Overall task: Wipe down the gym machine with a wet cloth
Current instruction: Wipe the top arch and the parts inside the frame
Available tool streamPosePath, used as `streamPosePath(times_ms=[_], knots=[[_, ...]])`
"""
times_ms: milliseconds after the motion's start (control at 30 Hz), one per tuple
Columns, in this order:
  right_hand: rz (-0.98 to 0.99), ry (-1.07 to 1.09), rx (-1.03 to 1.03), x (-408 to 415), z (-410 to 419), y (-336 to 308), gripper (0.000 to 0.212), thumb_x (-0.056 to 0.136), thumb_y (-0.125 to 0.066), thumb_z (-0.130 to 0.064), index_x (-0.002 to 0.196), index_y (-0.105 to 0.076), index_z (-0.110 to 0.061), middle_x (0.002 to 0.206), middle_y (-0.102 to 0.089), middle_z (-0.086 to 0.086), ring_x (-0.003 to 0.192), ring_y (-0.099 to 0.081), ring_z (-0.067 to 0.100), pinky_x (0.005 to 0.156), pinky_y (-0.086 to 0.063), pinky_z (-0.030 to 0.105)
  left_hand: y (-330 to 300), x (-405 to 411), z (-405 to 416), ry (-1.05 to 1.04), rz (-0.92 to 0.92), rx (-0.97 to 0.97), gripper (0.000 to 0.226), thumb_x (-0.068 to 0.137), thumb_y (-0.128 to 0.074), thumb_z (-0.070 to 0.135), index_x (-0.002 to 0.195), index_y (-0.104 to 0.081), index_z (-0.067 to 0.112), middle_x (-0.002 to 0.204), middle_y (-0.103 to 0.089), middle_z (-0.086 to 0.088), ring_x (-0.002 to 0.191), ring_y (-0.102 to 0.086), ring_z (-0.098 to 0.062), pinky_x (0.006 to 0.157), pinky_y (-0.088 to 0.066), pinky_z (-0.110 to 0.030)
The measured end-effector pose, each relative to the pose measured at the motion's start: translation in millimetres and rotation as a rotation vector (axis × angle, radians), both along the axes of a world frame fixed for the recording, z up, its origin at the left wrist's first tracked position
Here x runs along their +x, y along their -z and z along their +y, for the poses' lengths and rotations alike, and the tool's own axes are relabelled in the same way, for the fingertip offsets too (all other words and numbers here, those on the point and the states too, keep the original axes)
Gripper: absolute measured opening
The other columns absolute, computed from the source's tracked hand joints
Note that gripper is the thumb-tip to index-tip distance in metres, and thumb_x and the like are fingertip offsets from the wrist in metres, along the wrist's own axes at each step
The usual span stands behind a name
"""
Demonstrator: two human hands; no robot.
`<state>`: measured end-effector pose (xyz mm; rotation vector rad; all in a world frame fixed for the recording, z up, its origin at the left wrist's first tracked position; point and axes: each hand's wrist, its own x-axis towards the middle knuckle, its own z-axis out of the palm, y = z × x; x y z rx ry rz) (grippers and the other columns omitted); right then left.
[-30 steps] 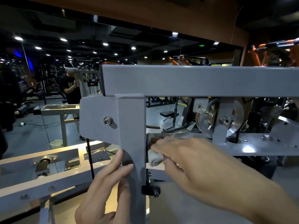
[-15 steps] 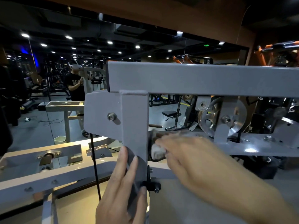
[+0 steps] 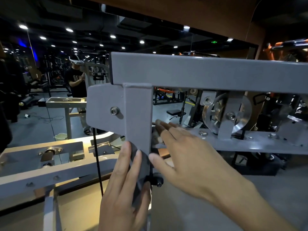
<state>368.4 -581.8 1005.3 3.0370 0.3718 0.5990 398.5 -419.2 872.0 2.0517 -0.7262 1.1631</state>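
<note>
The grey gym machine fills the view, with a wide top beam (image 3: 200,72), an upright post (image 3: 138,114) and a lower crossbar (image 3: 250,144). My right hand (image 3: 191,155) lies with straight fingers over a pale, crumpled cloth (image 3: 155,136). It presses the cloth onto the crossbar, right where the bar meets the post, and the hand hides most of the cloth. My left hand (image 3: 123,189) rests flat on the front of the post lower down, fingers straight and pointing up.
A black knob (image 3: 157,180) sticks out of the post between my hands. A black cable (image 3: 97,155) hangs left of the post. A metal pulley (image 3: 241,114) sits in a bracket on the crossbar at right. Behind is a mirror wall showing a standing person (image 3: 75,77) and other machines.
My left hand has slid up the post and now lies flat on its front. My right hand's fingers have straightened over the cloth and shifted slightly up at the joint.
</note>
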Motion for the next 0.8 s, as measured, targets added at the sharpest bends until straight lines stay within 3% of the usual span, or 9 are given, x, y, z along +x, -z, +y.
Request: streamPosePath(times_ms=[100,233,300,367,433,567,667,733,800], knots=[[-0.121,0.027,-0.049,-19.8,0.6,22.4,0.077,0.093,-0.037,-0.068,0.141,-0.056,-0.011,0.141,-0.062,0.006,0.135,-0.056,0.023,0.110,-0.035,0.033,3.4,-0.4,0.1,0.022,0.033,0.010,0.069,0.097,-0.054,0.033,0.157,-0.033,0.006,0.171,-0.017,-0.010,0.156,-0.023,-0.024,0.122,-0.029,-0.030],[-0.065,-0.003,-0.042,-26.5,-0.7,16.8,0.092,0.095,-0.017,-0.080,0.155,-0.039,-0.014,0.160,-0.042,0.004,0.150,-0.035,0.018,0.119,-0.019,0.031,4.5,-0.9,-2.1,0.035,0.056,-0.003,0.069,0.098,-0.053,0.033,0.158,-0.030,0.007,0.172,-0.013,-0.009,0.157,-0.018,-0.024,0.125,-0.021,-0.026],[0.043,-0.005,0.047,-12.1,-6.6,0.7,0.091,0.092,-0.008,-0.082,0.153,-0.036,-0.021,0.160,-0.039,0.000,0.147,-0.034,0.016,0.119,-0.027,0.032,3.5,-1.4,-5.1,0.024,0.059,-0.008,0.071,0.097,-0.054,0.032,0.159,-0.029,0.007,0.172,-0.011,-0.008,0.158,-0.017,-0.024,0.125,-0.022,-0.027],[0.090,0.044,0.066,7.2,-13.2,-9.9,0.092,0.087,-0.006,-0.083,0.144,-0.043,-0.021,0.149,-0.048,0.003,0.133,-0.045,0.019,0.107,-0.038,0.038,3.7,-1.8,-7.3,0.012,0.057,0.000,0.072,0.096,-0.054,0.030,0.159,-0.027,0.008,0.172,-0.009,-0.007,0.158,-0.016,-0.025,0.124,-0.025,-0.033],[0.108,0.086,0.063,17.9,-15.0,-11.6,0.099,0.085,-0.005,-0.085,0.149,-0.040,-0.018,0.151,-0.046,0.006,0.137,-0.043,0.022,0.111,-0.037,0.040,3.3,-2.7,-8.7,0.002,0.046,-0.001,0.072,0.096,-0.054,0.029,0.159,-0.028,0.008,0.172,-0.010,-0.007,0.158,-0.016,-0.027,0.122,-0.028,-0.039],[0.017,0.040,-0.010,-8.3,-5.0,6.0,0.107,0.083,-0.003,-0.091,0.152,-0.033,-0.016,0.157,-0.038,0.005,0.147,-0.028,0.022,0.124,-0.019,0.036,3.6,-2.5,-9.1,-0.003,0.054,-0.030,0.070,0.096,-0.054,0.033,0.158,-0.032,0.007,0.172,-0.013,-0.007,0.157,-0.019,-0.027,0.121,-0.029,-0.040],[0.067,0.024,-0.027,-31.9,-2.3,13.9,0.120,0.077,0.002,-0.095,0.164,-0.004,-0.012,0.172,-0.005,0.006,0.158,0.000,0.019,0.126,0.004,0.034,5.4,-1.0,-10.1,0.010,0.036,-0.038,0.068,0.102,-0.048,0.042,0.157,-0.031,0.007,0.171,-0.014,-0.009,0.157,-0.020,-0.029,0.119,-0.030,-0.041],[0.062,0.028,-0.048,-30.2,-6.7,11.9,0.119,0.079,-0.002,-0.095,0.164,-0.008,-0.012,0.171,-0.009,0.005,0.158,-0.004,0.018,0.125,0.006,0.034,6.0,-0.6,-11.1,0.002,0.038,-0.041,0.068,0.101,-0.048,0.041,0.157,-0.032,0.006,0.171,-0.015,-0.010,0.157,-0.019,-0.029,0.122,-0.028,-0.036],[0.046,0.065,-0.086,-16.9,-12.7,1.3,0.114,0.080,-0.006,-0.095,0.157,-0.027,-0.014,0.163,-0.032,0.004,0.150,-0.026,0.018,0.127,-0.005,0.036,5.2,-1.3,-12.2,-0.017,0.042,-0.049,0.070,0.096,-0.053,0.035,0.156,-0.033,0.006,0.171,-0.015,-0.009,0.157,-0.018,-0.027,0.125,-0.022,-0.029]])
